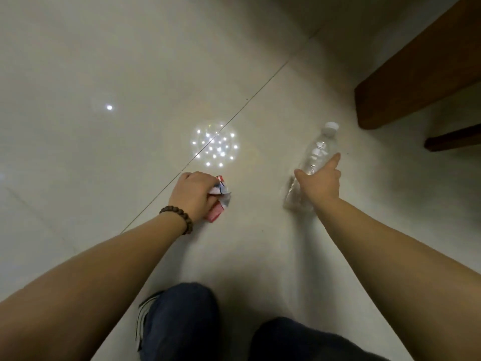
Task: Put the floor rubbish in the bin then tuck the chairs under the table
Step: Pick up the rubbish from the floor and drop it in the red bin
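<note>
Seen from the head camera, a person crouches over a glossy tiled floor [91, 74], both bare arms stretched forward to gather litter. The left hand [194, 194], a beaded bracelet [179, 217] at its wrist, is curled around a crumpled wrapper [220, 201] printed in red, white and blue, which lies at floor level just right of a grout line. The right hand [321, 182] reaches over a clear plastic bottle [316, 155] with a white cap [331, 126]; thumb and fingers spread across the barrel and seem to be closing on it, though a full wrap is not plain, and the base of the bottle is blurred.

Both pieces look easy to carry. The wrapper appears thin, soft and nearly weightless, so it should crush into the palm and stay put under a loose fist. The bottle looks empty, hence light, but its thin wall is smooth and likely to buckle or skid if squeezed hard; the ribbed middle of the barrel, where the hand now sits, seems the surest place to hold it, with the neck below the cap as a second choice.

Dark wooden furniture [416, 74], probably a chair or table, fills the upper right corner, well apart from the bottle. The person's dark trousers [182, 321] show at the bottom edge. No bin is in view.
</note>
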{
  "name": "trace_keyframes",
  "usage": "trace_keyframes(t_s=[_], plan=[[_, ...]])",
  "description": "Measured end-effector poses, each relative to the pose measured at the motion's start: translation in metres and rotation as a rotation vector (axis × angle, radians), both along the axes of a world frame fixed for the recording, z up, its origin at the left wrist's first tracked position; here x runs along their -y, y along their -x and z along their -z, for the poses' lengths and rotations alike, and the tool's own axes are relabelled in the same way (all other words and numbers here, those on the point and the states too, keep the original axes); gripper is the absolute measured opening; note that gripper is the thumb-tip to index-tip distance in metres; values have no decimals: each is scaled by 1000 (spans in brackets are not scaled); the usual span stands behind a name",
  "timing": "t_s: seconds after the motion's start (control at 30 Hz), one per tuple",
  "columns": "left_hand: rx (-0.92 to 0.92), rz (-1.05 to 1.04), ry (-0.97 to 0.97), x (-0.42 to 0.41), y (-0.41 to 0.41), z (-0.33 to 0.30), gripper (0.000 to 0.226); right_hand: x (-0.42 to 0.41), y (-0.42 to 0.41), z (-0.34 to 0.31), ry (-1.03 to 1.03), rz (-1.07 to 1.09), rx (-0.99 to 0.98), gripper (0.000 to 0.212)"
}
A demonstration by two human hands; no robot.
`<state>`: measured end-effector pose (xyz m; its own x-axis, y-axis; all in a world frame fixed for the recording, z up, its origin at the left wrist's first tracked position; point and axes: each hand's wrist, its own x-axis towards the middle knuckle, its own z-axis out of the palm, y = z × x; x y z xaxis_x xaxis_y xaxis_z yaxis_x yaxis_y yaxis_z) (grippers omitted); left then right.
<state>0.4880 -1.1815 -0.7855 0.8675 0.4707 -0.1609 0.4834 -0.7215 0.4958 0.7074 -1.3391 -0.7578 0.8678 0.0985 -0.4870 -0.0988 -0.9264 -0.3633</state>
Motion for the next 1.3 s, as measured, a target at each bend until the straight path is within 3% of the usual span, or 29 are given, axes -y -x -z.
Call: trace_keyframes(t_s=[0.23,0.6,0.9,1.1,1.3], plan=[[-32,-293,87,4,19,-91,19,6,39,-81,-178,-178,11,83],[-3,-488,80,1,58,-376,46,-34,72,-360,-326,-423,16,72],[115,-778,102,-14,77,-608,20,-77,84,-597,-376,-628,85,75],[216,-963,76,-34,98,-703,34,-109,113,-679,-448,-673,46,74],[249,-1078,91,-98,129,-737,31,-189,149,-702,-452,-789,26,76]])
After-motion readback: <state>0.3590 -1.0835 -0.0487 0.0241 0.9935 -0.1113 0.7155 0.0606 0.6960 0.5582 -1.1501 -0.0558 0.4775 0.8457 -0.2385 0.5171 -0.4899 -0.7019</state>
